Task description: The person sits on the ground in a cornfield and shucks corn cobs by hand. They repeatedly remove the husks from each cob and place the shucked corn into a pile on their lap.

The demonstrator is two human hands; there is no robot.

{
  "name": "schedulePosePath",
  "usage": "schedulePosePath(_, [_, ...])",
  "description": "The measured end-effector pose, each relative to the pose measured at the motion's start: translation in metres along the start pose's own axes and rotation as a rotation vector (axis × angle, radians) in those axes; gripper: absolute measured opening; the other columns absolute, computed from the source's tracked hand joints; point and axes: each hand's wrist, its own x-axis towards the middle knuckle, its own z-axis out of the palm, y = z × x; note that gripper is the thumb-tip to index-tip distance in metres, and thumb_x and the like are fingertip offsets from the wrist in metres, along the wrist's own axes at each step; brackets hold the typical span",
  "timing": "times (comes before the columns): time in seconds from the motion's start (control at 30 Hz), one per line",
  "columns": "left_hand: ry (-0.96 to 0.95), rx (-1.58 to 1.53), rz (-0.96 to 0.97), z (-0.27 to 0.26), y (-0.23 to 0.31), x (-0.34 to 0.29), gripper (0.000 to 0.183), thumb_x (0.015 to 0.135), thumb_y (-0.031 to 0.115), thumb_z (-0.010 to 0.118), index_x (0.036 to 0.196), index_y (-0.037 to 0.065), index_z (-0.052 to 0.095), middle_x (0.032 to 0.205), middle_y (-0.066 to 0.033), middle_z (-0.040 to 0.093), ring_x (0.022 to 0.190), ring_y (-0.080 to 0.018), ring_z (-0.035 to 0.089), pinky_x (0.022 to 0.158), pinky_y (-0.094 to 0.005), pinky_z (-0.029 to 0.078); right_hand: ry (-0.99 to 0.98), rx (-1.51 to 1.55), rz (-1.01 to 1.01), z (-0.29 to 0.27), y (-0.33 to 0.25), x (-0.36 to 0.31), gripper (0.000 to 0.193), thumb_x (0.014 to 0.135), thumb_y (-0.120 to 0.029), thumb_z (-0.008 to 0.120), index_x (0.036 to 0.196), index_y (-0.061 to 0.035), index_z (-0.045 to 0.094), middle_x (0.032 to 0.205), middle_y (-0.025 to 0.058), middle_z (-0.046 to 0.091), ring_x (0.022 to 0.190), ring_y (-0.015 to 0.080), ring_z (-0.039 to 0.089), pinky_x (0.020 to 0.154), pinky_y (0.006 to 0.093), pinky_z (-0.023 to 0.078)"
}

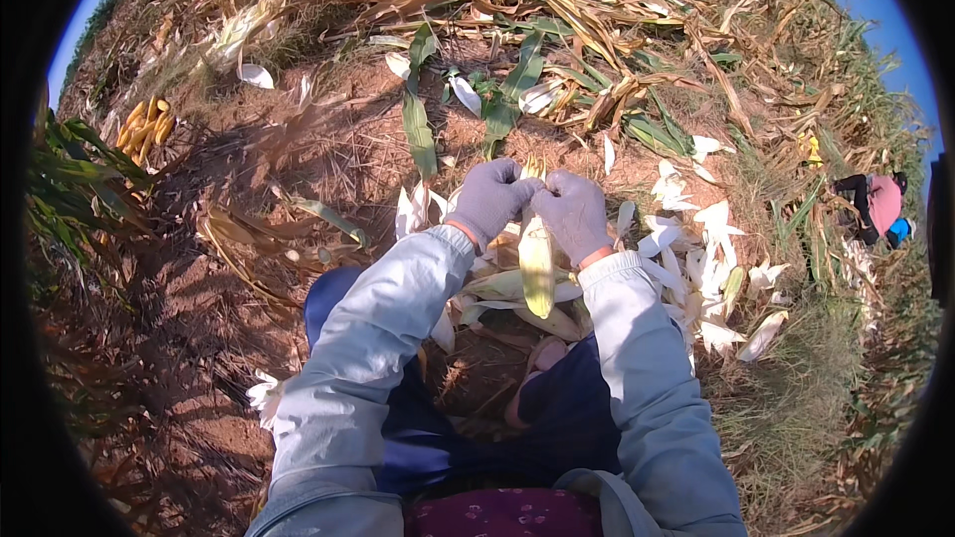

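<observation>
Both my hands, in greyish-purple gloves, meet in front of me at the top of an ear of corn (537, 267). Pale green-yellow husk wraps the ear, which hangs down between the hands with its lower end toward my feet. My left hand (490, 203) is closed on the husk at the upper end. Beside it, my right hand (575, 213) is closed on the same end, its fingers curled close to the left ones. What lies right between the fingertips is partly hidden. Beneath the ear are loose husks (497, 285) on the ground.
More white husks (711, 259) lie in a heap to the right. At the far left sits a pile of yellow husked corn ears (146, 129). Dry cornstalks (557, 0) cover the ground ahead. A person in a pink top (882, 203) bends over at the far right.
</observation>
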Motion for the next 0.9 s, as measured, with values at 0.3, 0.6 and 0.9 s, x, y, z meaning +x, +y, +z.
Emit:
schedulePosePath(0.3, [0.02, -0.294, -0.033, -0.001, 0.002, -0.004, 0.022, 0.082, 0.014, 0.067, 0.067, 0.005, 0.053, 0.061, 0.0003, 0.052, 0.054, -0.0072, 0.047, 0.051, -0.0243, 0.042, 0.03, 0.125, 0.019, -0.014, 0.018, 0.011, 0.025, 0.073, -0.024, 0.059, 0.074, 0.0015, 0.056, 0.069, 0.0186, 0.056, 0.061, 0.0299, 0.054, 0.061, 0.0399, 0.042])
schedulePosePath(0.6, [-0.024, -0.162, 0.11, 0.004, -0.008, 0.0, 0.023, 0.082, 0.014, 0.067, 0.068, 0.005, 0.052, 0.062, 0.0038, 0.046, 0.059, -0.0051, 0.041, 0.053, -0.022, 0.034, 0.047, 0.184, 0.198, -0.001, 0.022, 0.017, 0.027, 0.08, -0.023, 0.057, 0.082, 0.0042, 0.056, 0.076, 0.0229, 0.059, 0.075, 0.0336, 0.059, 0.068, 0.0404, 0.045])
schedulePosePath(0.9, [-0.119, -0.248, -0.026, 0.003, 0.009, -0.002, 0.026, 0.088, 0.023, 0.061, 0.069, 0.01, 0.05, 0.062, 0.0064, 0.042, 0.056, -0.0039, 0.034, 0.049, -0.0217, 0.028, 0.228, -0.175, 0.254, -0.002, 0.087, 0.036, 0.031, 0.077, -0.028, 0.054, 0.084, 0.0021, 0.06, 0.087, 0.0268, 0.061, 0.086, 0.043, 0.058, 0.076, 0.0454, 0.045])
